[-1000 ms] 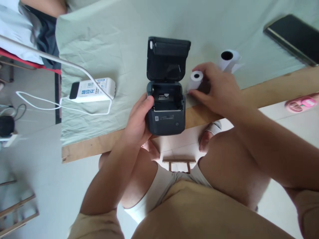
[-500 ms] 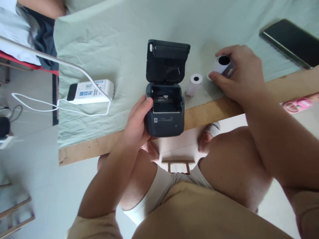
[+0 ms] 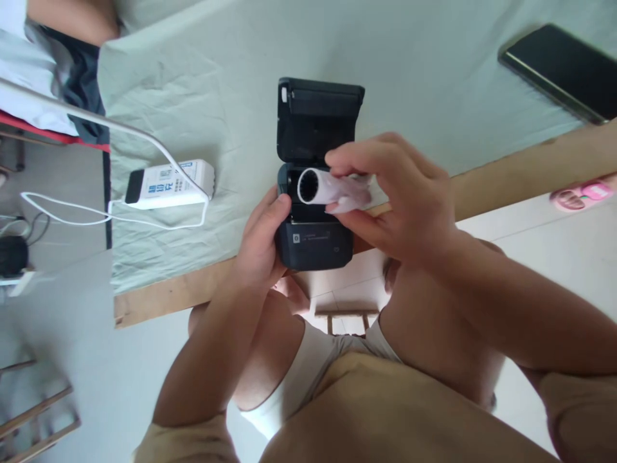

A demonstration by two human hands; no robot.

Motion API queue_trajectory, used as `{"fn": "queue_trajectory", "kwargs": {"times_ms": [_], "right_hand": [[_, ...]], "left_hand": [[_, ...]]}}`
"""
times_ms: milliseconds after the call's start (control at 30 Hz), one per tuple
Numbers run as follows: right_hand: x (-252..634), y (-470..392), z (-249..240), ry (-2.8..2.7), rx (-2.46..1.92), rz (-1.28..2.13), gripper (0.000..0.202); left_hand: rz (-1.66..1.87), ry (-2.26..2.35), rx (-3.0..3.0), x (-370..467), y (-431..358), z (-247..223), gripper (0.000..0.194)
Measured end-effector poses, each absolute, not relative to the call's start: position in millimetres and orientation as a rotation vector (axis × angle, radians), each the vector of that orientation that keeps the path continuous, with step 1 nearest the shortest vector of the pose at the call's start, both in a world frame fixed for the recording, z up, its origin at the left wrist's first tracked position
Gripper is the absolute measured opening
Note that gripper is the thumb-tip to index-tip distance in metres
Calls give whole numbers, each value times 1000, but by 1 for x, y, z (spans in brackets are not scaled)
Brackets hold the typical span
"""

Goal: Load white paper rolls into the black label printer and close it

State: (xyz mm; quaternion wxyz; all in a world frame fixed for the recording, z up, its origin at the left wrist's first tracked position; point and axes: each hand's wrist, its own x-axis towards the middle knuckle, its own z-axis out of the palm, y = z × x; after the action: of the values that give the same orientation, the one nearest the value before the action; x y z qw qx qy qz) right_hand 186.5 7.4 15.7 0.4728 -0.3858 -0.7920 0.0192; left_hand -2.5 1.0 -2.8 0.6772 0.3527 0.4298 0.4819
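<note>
A small black printer (image 3: 315, 247) with its lid (image 3: 318, 122) raised sits at the table's front edge. My left hand (image 3: 264, 235) grips its left side, thumb on the rim. Between the thumb and fingers of my right hand (image 3: 400, 199) is a white paper roll (image 3: 332, 191), tilted on its side over the printer's open compartment. The roll's dark hollow end points left. My right hand and this roll hide much of the compartment and the spot where the smaller roll stood.
On the left of the green cloth (image 3: 231, 128) lies a white power bank (image 3: 171, 184) with a white cable (image 3: 139, 132). A black phone (image 3: 563, 71) rests at the right. Pink sandals (image 3: 581, 195) are on the floor. Another person's arm (image 3: 72, 19) shows top left.
My right hand has lifted the larger roll off the cloth and carried it left, over the printer, tipping it sideways. My left hand still holds the printer.
</note>
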Motion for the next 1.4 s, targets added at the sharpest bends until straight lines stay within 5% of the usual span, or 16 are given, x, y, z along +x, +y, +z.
{"fn": "queue_trajectory", "kwargs": {"times_ms": [100,367,533,667,867,933,1033,1233,1400], "right_hand": [[180,14,12,-2056,-1106,139,15],[180,5,8,-2034,-931,43,14],[185,0,4,-2143,-819,125,24],[191,0,12,-1959,-845,187,10],[197,13,9,-1796,-997,400,53],[198,14,7,-1711,-917,449,46],[198,8,12,-1613,-930,464,8],[198,2,18,-1872,-1232,746,53],[199,12,11,-1907,-1219,919,57]], "left_hand": [[1110,973,783,0,1,-1,22],[1112,909,792,-4,-1,-3,25],[1162,976,895,0,-7,5,54],[1126,1040,938,-1,-8,7,70],[1067,1002,972,-6,-6,5,84],[1109,1010,957,-3,-8,6,80],[1130,1040,913,0,-11,8,70],[1183,943,882,-1,-9,3,47],[1142,1005,881,2,-6,2,34]]}}
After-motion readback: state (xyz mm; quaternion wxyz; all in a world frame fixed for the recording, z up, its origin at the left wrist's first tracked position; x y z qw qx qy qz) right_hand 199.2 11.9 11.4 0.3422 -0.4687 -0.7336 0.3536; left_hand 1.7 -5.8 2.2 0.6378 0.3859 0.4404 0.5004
